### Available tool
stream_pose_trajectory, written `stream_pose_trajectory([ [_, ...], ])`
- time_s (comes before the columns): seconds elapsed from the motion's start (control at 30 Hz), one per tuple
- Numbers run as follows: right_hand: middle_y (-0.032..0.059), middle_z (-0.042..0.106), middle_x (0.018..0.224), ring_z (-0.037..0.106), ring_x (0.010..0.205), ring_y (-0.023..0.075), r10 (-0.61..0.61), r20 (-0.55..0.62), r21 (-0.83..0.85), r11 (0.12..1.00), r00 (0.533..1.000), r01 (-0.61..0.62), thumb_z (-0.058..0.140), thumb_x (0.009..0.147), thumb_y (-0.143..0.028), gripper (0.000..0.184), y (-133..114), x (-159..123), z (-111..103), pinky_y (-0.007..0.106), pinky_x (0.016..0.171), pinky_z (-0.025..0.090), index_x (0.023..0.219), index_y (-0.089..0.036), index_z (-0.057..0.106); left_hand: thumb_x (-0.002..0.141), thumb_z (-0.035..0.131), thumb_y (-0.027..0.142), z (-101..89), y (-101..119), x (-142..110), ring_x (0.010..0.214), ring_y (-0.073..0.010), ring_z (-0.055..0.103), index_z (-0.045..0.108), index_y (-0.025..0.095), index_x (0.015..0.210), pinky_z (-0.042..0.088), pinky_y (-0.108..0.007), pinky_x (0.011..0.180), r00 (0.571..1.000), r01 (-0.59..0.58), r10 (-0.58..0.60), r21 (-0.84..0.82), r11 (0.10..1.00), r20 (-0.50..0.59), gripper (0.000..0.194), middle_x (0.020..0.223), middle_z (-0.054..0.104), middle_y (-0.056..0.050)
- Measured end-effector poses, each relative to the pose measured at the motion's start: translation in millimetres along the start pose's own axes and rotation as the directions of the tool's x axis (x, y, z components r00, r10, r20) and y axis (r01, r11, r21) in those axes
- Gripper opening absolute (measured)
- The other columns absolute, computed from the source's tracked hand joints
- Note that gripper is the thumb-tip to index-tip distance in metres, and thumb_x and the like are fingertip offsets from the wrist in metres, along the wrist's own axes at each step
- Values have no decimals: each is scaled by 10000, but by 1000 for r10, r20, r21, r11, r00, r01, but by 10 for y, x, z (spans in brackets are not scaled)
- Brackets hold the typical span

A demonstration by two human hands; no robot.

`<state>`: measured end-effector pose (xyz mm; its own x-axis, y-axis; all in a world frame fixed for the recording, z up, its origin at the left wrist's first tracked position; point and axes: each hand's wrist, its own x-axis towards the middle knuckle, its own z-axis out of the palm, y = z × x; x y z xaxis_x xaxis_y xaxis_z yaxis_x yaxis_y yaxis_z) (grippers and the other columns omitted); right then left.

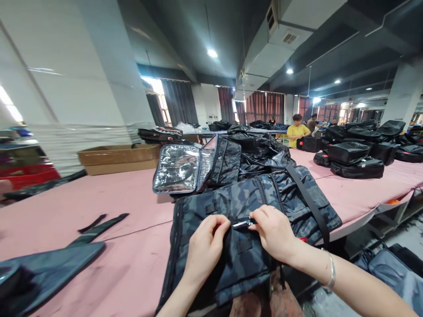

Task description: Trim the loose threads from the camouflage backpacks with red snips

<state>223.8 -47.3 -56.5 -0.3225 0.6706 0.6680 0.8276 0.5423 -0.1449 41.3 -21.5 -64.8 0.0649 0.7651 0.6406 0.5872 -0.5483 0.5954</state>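
A dark camouflage bag (244, 198) lies spread across the near edge of the table, overhanging it toward me. My right hand (272, 231) is closed around a pair of small thread snips (243, 224), whose bright blades point left over the bag's fabric. Just left of the tips, my left hand (209, 242) pinches thumb against forefinger at the bag's surface; whatever is in the pinch is too small to make out. Two dark patches (245, 246) sit on the fabric near the hands. A wide black strap (309, 202) crosses the bag's right part.
Behind the bag stands an open bag with a shiny silver lining (176, 169) beside piled dark bags. A cardboard box (119, 159) rests at the back left of the pink table (139, 259). Stacked black bags (357, 160) fill the right side. A person in yellow (297, 131) stands farther back.
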Motion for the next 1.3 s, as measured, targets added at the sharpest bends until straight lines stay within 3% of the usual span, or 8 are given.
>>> stream_pose_trajectory([
  [0.2, 34, 561, 839, 519, 803, 174, -6, 57, -43, 999, 998, 9, 506, 870, -214, 41, -39, 12, 14, 262, 694, 397, 891, -184, 524, 815, 440, 355, -11, 60, -34, 667, -146, 530, 526, 196, 685, 409, -251, 631, 999, -48, 49, 26, 998, -16, 223, 696, 572, -6],
  [0.43, 32, 561, 821, 511, 776, 174, 0, 36, -66, 998, 999, 2, 494, 872, -200, 37, -78, 12, 29, 267, 661, 380, 859, -187, 526, 811, 447, 339, -1, 78, -58, 676, -149, 529, 521, 196, 668, 406, -251, 639, 997, -74, 75, 32, 997, -19, 215, 694, 567, -9],
  [0.57, 14, 572, 795, 522, 757, 165, 67, -20, 12, 998, 998, -67, 510, 849, -159, 47, -101, -40, 53, 260, 661, 381, 818, -194, 515, 803, 457, 397, -27, 83, -89, 597, -140, 501, 521, 191, 671, 388, -251, 579, 997, 66, -69, -97, 993, -27, 253, 620, 526, 7],
  [0.67, 13, 584, 845, 543, 803, 160, 167, -80, 117, 981, 983, -157, 521, 840, -149, 51, -90, -109, 63, 253, 702, 395, 861, -194, 508, 818, 413, 471, -44, 85, -116, 523, -129, 467, 522, 180, 713, 371, -244, 519, 973, 216, -229, -321, 922, -4, 328, 541, 474, 24],
  [0.77, 21, 585, 894, 553, 838, 170, 205, -84, 129, 973, 975, -193, 526, 842, -172, 67, -81, -154, 68, 262, 718, 404, 903, -194, 507, 806, 423, 502, -35, 88, -133, 518, -120, 483, 536, 169, 840, 385, -243, 510, 953, 266, -303, -435, 860, -17, 353, 613, 514, 19],
  [0.9, 24, 579, 903, 559, 839, 174, 176, -46, 75, 982, 983, -173, 487, 865, -179, 49, -102, -156, 59, 267, 707, 410, 908, -196, 505, 789, 466, 493, -9, 83, -140, 558, -132, 521, 558, 186, 914, 423, -256, 566, 964, 237, -261, -276, 931, -53, 345, 625, 529, 22],
  [1.03, 23, 574, 886, 557, 795, 179, 170, -35, -5, 985, 985, -170, 489, 856, -165, 60, -145, -142, 56, 272, 659, 404, 903, -199, 504, 773, 497, 454, 8, 45, -149, 644, -144, 568, 576, 203, 957, 463, -271, 599, 987, 149, -156, -140, 979, -39, 321, 849, 606, -23],
  [1.3, 47, 566, 846, 551, 761, 195, 248, -135, -11, 968, 959, -251, 454, 859, -156, 73, -226, -166, 194, 296, 649, 392, 878, -180, 520, 799, 485, 403, 44, 12, -176, 645, -127, 564, 583, 204, 940, 475, -262, 625, 997, 13, -12, 7, 1000, -78, 263, 887, 616, -24],
])
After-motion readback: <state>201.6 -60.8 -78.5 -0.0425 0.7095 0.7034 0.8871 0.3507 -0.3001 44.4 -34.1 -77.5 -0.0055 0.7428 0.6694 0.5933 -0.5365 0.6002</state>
